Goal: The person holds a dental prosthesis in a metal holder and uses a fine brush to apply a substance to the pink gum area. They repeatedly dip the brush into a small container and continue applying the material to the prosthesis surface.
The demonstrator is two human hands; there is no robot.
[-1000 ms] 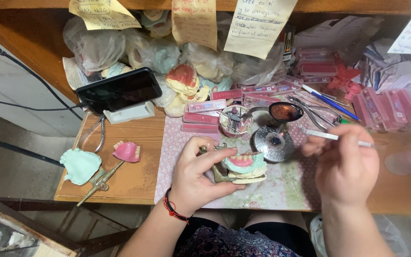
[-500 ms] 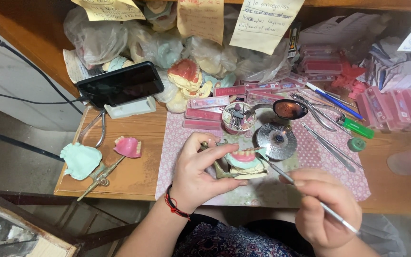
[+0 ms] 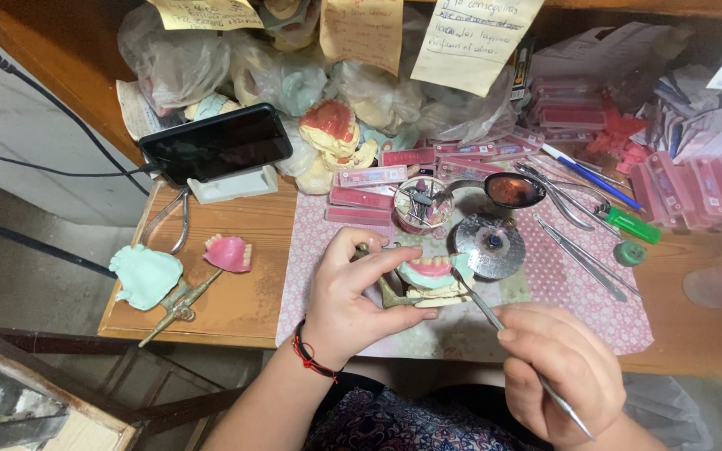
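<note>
left hand (image 3: 346,305) clamped round the denture model (image 3: 429,280) on the desk (image 3: 244,301), right hand (image 3: 563,372) pinching a thin metal tool (image 3: 495,321), tip touching the model's pink gum.

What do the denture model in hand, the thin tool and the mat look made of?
Denture model: pale, matte cast, likely plaster, with glossy pink gum that looks like wax or acrylic. Thin tool in the right hand: slim grey shaft with a shine, probably steel. Mat: pink dotted sheet lying flat, cloth or paper, cannot tell.
</note>
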